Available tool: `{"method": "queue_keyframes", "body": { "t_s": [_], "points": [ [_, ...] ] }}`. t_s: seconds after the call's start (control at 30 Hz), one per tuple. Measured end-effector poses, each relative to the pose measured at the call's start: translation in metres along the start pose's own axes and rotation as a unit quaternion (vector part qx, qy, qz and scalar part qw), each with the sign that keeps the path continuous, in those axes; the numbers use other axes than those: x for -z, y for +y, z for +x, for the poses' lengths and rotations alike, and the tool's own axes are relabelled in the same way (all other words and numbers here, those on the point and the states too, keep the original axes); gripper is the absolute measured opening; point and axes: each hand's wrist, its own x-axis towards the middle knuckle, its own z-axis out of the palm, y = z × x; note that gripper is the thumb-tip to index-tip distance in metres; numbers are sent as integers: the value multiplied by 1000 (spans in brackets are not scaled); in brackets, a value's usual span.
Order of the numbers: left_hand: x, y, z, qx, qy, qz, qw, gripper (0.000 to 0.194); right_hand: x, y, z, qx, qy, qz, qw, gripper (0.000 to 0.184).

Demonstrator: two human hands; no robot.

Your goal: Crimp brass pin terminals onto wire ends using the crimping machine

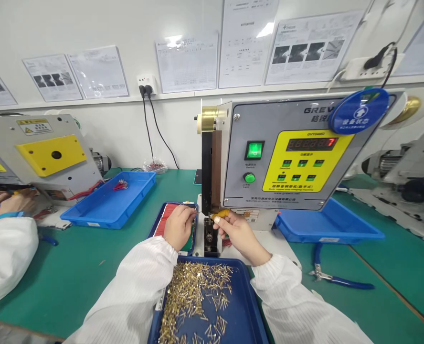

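Note:
My left hand [179, 228] pinches a thin wire [199, 213] just left of the crimping machine's die [210, 239]. My right hand [238, 236] is shut on a small yellow piece [220, 215] right by the machine's front. Below my hands, a dark blue tray [242, 306] holds loose brass pins [190, 296]. A bundle of red wires [164, 223] lies in a blue tray [157, 220] under my left hand. The crimping machine [291, 153] has a grey and yellow panel with a red digital display.
A co-worker's hands [7, 203] work at another machine [43, 153] on the left. Blue trays [108, 200] [330, 224] stand on both sides. Blue-handled pliers [341, 282] lie on the green bench mat [65, 272] to the right.

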Motion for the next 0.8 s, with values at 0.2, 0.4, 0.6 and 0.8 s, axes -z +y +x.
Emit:
{"method": "queue_keyframes", "body": {
  "t_s": [0.2,0.4,0.6,0.8],
  "points": [
    [1,2,1,-6,1,2,1000,15,0,-1,-1,-3,1,-5,1000,26],
    [2,6,1,-20,3,3,1000,18,1,1,0,1,-1,-7,1000,26],
    [2,11,0,-25,5,6,1000,18,1,4,1,9,11,-29,999,30],
    [1,16,0,-24,1,5,1000,19,-1,1,-1,9,14,-36,999,32]
  ]
}}
